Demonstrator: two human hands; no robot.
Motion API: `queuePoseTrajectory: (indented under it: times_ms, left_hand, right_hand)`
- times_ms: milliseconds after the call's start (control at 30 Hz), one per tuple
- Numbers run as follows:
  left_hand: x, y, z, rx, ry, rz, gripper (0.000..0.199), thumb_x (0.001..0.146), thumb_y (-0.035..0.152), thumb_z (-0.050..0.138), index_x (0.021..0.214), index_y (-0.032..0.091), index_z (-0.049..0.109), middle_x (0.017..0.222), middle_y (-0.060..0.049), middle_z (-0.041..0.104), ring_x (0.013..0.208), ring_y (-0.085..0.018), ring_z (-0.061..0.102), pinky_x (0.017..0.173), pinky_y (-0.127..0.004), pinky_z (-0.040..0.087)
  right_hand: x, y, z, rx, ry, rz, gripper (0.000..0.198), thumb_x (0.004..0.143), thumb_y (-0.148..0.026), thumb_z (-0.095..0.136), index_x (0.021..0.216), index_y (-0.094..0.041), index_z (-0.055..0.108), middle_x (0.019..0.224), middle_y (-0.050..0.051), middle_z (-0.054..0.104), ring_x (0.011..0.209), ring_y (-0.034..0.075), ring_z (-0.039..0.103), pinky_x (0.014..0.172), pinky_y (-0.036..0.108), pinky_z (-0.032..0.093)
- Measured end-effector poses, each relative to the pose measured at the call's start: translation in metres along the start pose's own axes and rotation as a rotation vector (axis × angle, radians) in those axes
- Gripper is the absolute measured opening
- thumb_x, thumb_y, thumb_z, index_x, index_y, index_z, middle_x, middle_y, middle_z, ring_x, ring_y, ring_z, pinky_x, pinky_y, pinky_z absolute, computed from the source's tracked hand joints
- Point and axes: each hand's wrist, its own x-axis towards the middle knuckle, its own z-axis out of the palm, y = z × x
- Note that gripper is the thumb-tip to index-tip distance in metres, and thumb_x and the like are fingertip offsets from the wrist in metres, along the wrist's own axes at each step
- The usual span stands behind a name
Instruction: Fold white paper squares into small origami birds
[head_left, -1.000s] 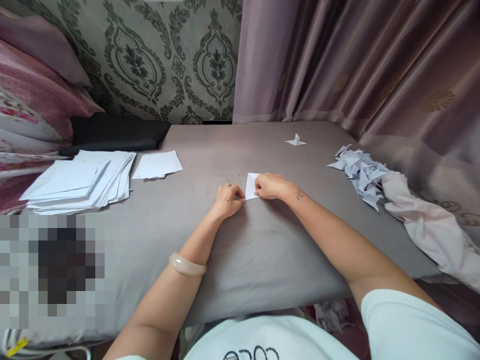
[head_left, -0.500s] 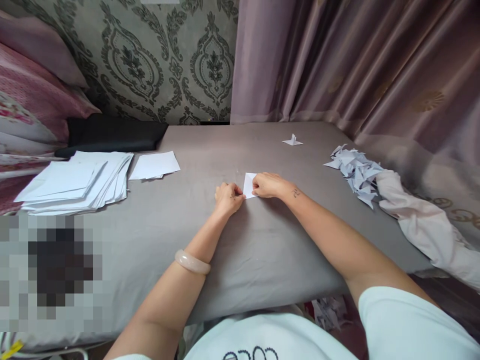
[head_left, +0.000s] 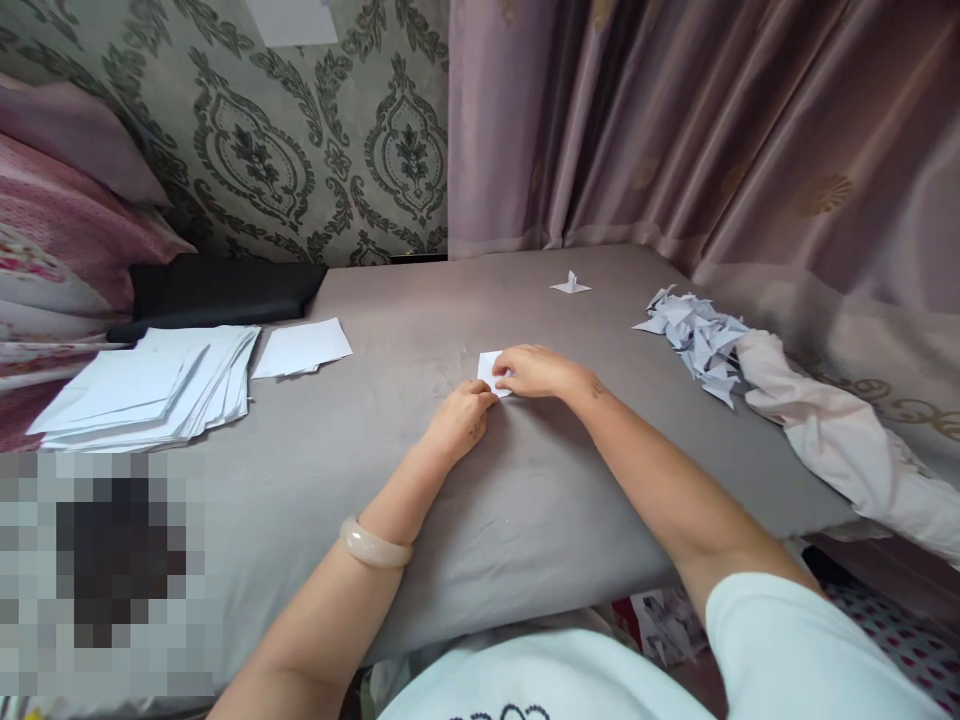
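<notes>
Small white paper, smooth, straight-edged; left hand grip pinching near edge, right hand touching it, can't tell grip.

Nothing is readable; lettering on the shirt is cut off.

Two hands, one bangle, one small paper, two paper stacks, one lone folded figure, one heap of folded figures (too jumbled to count)
</notes>
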Motion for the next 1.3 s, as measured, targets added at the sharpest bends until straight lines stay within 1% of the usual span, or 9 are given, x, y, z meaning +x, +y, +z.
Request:
queuePoseTrajectory:
  times_ms: [67,133,167,233,400,700,867,1167,1300]
  left_hand:
    - [-0.001,0.005,-0.004,0.052,-0.035,0.002,0.040,0.087,0.006,0.036,0.106,0.019,0.068,0.107,-0.010,0.063,0.102,-0.023,0.057,0.084,-0.033,0.049]
    - [-0.002,0.010,-0.007,0.090,-0.068,0.009,0.040,0.087,0.005,0.035,0.106,0.019,0.068,0.104,-0.011,0.062,0.100,-0.024,0.056,0.080,-0.032,0.049]
    - [-0.003,0.012,-0.009,0.103,-0.080,0.007,0.040,0.087,0.005,0.035,0.107,0.018,0.067,0.102,-0.011,0.062,0.100,-0.024,0.056,0.079,-0.032,0.049]
    - [-0.003,0.016,-0.011,0.124,-0.097,-0.012,0.040,0.086,0.004,0.035,0.108,0.017,0.065,0.102,-0.011,0.061,0.099,-0.024,0.055,0.079,-0.032,0.049]
    - [-0.004,0.019,-0.008,0.180,-0.107,-0.033,0.047,0.080,0.000,0.036,0.119,0.015,0.057,0.109,-0.013,0.056,0.100,-0.025,0.051,0.088,-0.035,0.046]
    - [-0.004,0.015,0.004,0.199,-0.084,0.008,0.045,0.088,0.008,0.033,0.129,0.007,0.050,0.106,-0.017,0.052,0.096,-0.027,0.046,0.092,-0.040,0.041]
    - [-0.010,0.016,0.002,0.162,-0.031,0.031,0.041,0.097,0.029,0.034,0.129,0.011,0.052,0.108,-0.015,0.051,0.094,-0.025,0.045,0.094,-0.038,0.040]
    - [-0.016,0.015,0.001,0.170,-0.048,0.063,0.044,0.098,0.033,0.032,0.132,0.011,0.049,0.112,-0.015,0.051,0.096,-0.025,0.045,0.095,-0.039,0.039]
    - [-0.017,0.014,0.002,0.189,-0.026,0.065,0.040,0.098,0.034,0.031,0.117,0.011,0.057,0.107,-0.015,0.051,0.096,-0.025,0.046,0.093,-0.040,0.040]
  right_hand:
    - [-0.016,0.010,0.008,0.200,0.341,-0.011,0.027,0.089,-0.032,0.045,0.106,-0.024,0.065,0.115,0.003,0.067,0.105,0.016,0.059,0.088,0.025,0.041]
    - [-0.031,0.018,0.024,0.336,0.548,0.166,0.029,0.091,-0.032,0.040,0.104,-0.022,0.064,0.106,0.004,0.069,0.095,0.016,0.062,0.084,0.025,0.043]
    - [-0.036,0.021,0.034,0.373,0.588,0.271,0.030,0.091,-0.032,0.039,0.103,-0.020,0.064,0.100,0.006,0.070,0.091,0.017,0.063,0.083,0.026,0.044]
    - [-0.041,0.022,0.054,0.424,0.570,0.376,0.029,0.090,-0.030,0.040,0.099,-0.017,0.065,0.093,0.008,0.070,0.086,0.018,0.064,0.081,0.026,0.045]
    - [-0.033,0.010,0.084,0.364,0.548,0.366,0.030,0.088,-0.023,0.042,0.103,-0.017,0.067,0.106,0.010,0.066,0.094,0.018,0.061,0.086,0.026,0.044]
    - [-0.030,0.002,0.086,0.360,0.520,0.268,0.033,0.091,-0.026,0.042,0.112,-0.019,0.066,0.107,0.009,0.064,0.097,0.018,0.059,0.088,0.026,0.042]
    - [-0.035,-0.005,0.085,0.328,0.473,0.266,0.036,0.093,-0.025,0.039,0.119,-0.021,0.064,0.114,0.009,0.062,0.106,0.020,0.056,0.092,0.028,0.040]
    - [-0.037,-0.011,0.087,0.264,0.404,0.275,0.037,0.096,-0.028,0.037,0.122,-0.023,0.063,0.120,0.010,0.059,0.112,0.021,0.052,0.093,0.031,0.036]
    - [-0.038,-0.012,0.090,0.319,0.442,0.245,0.035,0.095,-0.026,0.038,0.118,-0.024,0.064,0.116,0.008,0.061,0.108,0.019,0.055,0.091,0.030,0.037]
